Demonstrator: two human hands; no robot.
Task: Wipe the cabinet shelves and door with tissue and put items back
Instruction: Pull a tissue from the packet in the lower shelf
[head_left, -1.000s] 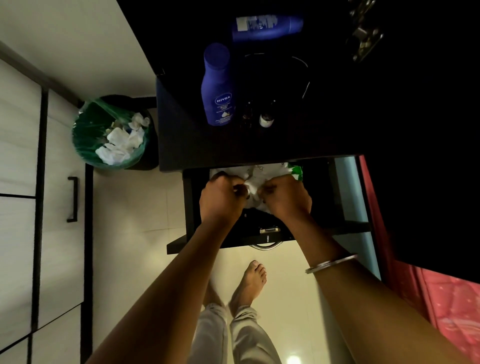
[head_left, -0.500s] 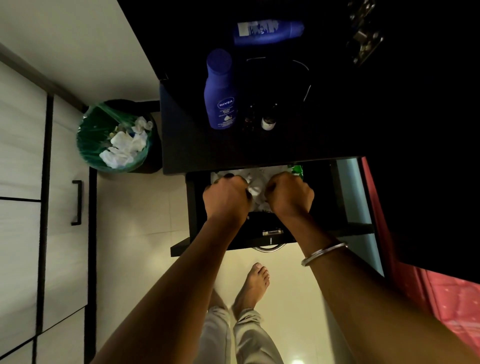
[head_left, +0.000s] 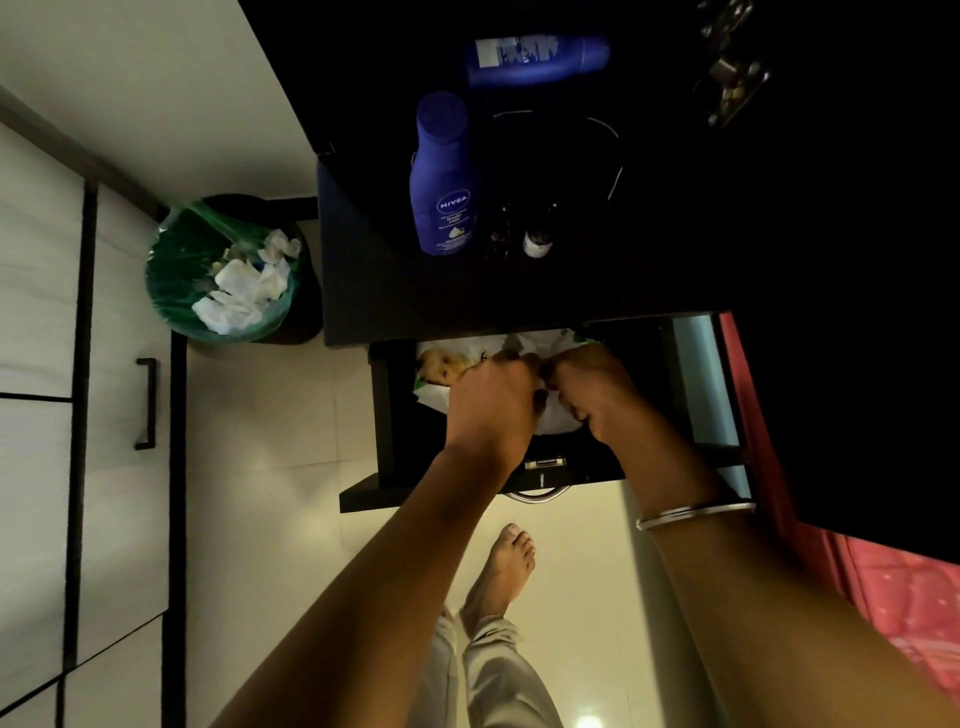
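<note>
Far left: pale wardrobe doors (head_left: 47, 312) with a black handle (head_left: 146, 404), bare floor tiles (head_left: 270, 441) between them and the cabinet. Bin (head_left: 226, 270) with green liner sits on the floor just beside the cabinet's left edge, white used tissues (head_left: 241, 291) piled inside. Dark cabinet top (head_left: 395, 291) carries an upright blue lotion bottle (head_left: 442, 176), a second blue bottle (head_left: 537, 60) lying on its side behind it, and a small white-capped bottle (head_left: 535, 241) to the right of the upright one. Below the top's front edge the drawer (head_left: 382, 415) is pulled open over the floor, metal handle at its front rim. Tissue pack (head_left: 441, 374) lies inside against the back, half under the overhang. Left hand (head_left: 491, 410) and right hand (head_left: 597, 395) are both in the drawer, nearly touching, fingers curled and pinching white tissue (head_left: 558, 418) at the pack. Bangle (head_left: 696, 514) on the right wrist. Little room between hands and overhang. Far right: red fabric (head_left: 893, 597).
</note>
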